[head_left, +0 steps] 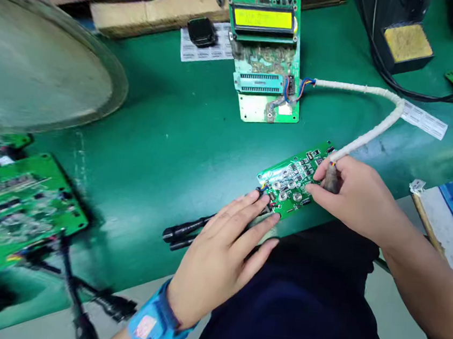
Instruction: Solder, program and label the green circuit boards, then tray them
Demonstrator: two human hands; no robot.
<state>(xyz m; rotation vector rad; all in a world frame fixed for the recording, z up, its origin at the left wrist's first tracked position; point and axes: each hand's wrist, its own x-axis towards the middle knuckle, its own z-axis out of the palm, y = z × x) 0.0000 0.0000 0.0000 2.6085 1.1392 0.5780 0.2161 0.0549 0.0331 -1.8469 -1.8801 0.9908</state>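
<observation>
Circuit board [290, 180], left grip [221, 258] open, right [355, 199] pinching

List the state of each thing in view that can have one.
Left hand: open, fingertips on the circuit board's near edge
Right hand: closed around the dark plug
Dark plug: pressed against the circuit board
Green circuit board: lying flat on the green mat
White-sleeved cable: bent, running from the tester board to the dark plug
LCD tester board: display lit yellow
</observation>
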